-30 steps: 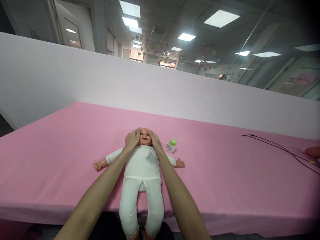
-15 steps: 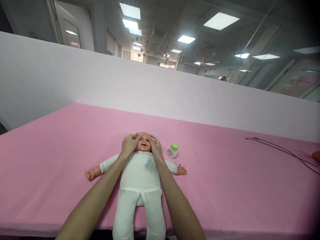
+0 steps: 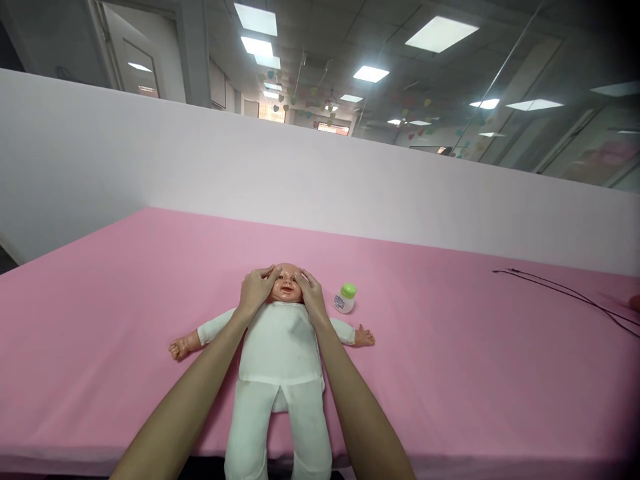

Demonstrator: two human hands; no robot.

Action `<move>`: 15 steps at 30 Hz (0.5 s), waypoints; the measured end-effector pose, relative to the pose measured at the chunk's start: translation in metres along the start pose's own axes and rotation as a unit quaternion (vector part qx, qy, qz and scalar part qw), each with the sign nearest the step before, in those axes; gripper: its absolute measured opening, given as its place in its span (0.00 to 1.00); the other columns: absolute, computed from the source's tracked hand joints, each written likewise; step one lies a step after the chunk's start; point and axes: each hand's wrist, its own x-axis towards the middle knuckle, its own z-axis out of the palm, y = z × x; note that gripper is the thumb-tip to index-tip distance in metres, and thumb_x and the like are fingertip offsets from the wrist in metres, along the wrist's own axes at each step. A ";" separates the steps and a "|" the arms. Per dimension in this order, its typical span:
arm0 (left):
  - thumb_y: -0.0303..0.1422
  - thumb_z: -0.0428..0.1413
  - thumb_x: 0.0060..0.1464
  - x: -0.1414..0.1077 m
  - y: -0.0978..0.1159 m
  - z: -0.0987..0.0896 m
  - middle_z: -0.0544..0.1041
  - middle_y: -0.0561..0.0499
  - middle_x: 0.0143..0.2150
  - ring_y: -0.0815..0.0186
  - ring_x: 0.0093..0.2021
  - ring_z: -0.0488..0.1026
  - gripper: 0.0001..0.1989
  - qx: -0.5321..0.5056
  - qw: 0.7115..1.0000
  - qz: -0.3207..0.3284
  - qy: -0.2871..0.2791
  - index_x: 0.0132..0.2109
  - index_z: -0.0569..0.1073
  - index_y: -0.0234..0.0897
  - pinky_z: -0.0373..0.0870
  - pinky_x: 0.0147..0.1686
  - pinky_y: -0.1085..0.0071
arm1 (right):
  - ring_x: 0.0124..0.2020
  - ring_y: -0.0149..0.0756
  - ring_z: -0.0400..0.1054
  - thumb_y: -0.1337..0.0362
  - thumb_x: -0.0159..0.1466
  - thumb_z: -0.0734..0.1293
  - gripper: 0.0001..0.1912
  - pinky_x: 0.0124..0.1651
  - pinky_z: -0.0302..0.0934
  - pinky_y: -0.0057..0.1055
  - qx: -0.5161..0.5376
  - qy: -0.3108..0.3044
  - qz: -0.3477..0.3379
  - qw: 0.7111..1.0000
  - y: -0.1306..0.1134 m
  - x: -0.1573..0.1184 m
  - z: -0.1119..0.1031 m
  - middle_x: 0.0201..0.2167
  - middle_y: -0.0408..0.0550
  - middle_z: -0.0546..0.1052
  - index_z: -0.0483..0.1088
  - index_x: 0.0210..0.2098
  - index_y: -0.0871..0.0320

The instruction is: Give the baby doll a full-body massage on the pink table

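A baby doll (image 3: 280, 347) in a white long-sleeved suit lies on its back on a pink-covered table (image 3: 450, 387), arms spread and legs toward me. Its pink plastic head (image 3: 287, 288) sits between my hands. My left hand (image 3: 257, 290) presses its fingers on the doll's forehead and temple from the left. From the right, my right hand (image 3: 311, 295) does likewise, fingertips near the doll's eye. The doll's lower legs run out of the picture. A small white bottle with a green cap (image 3: 346, 299) stands just right of the head, close to my right hand.
A dark thin cable (image 3: 565, 297) lies on the pink cover at the far right, and a rounded reddish object (image 3: 635, 303) shows at the right edge. A white wall (image 3: 300, 173) stands behind the table, with glass partitions and ceiling lights beyond.
My view has tilted and shifted, so the doll's feet have left the picture. My hands have slid slightly up the doll's face, toward its forehead and eyes.
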 end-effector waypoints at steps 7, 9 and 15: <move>0.53 0.50 0.67 -0.001 -0.001 0.000 0.85 0.46 0.45 0.56 0.43 0.79 0.27 0.000 1.000 -0.002 -0.003 0.43 0.85 0.39 0.68 0.40 0.68 | 0.57 0.48 0.73 0.41 0.62 0.71 0.27 0.63 0.67 0.43 0.007 -0.016 -0.016 1.000 0.000 -0.001 0.000 0.51 0.52 0.81 0.77 0.47 0.57; 0.54 0.55 0.63 -0.003 0.002 -0.001 0.83 0.44 0.54 0.53 0.49 0.79 0.24 -0.019 1.000 -0.017 -0.002 0.45 0.86 0.41 0.69 0.43 0.67 | 0.59 0.49 0.72 0.43 0.58 0.75 0.30 0.64 0.66 0.41 0.016 -0.006 -0.001 1.000 0.002 0.000 0.000 0.55 0.52 0.80 0.76 0.51 0.57; 0.49 0.48 0.70 0.003 0.002 0.001 0.85 0.47 0.39 0.56 0.41 0.80 0.27 0.036 0.999 -0.030 -0.006 0.39 0.85 0.37 0.68 0.40 0.68 | 0.62 0.48 0.70 0.42 0.61 0.71 0.29 0.67 0.62 0.42 0.005 0.012 -0.014 1.000 0.015 0.009 -0.003 0.58 0.52 0.79 0.77 0.52 0.57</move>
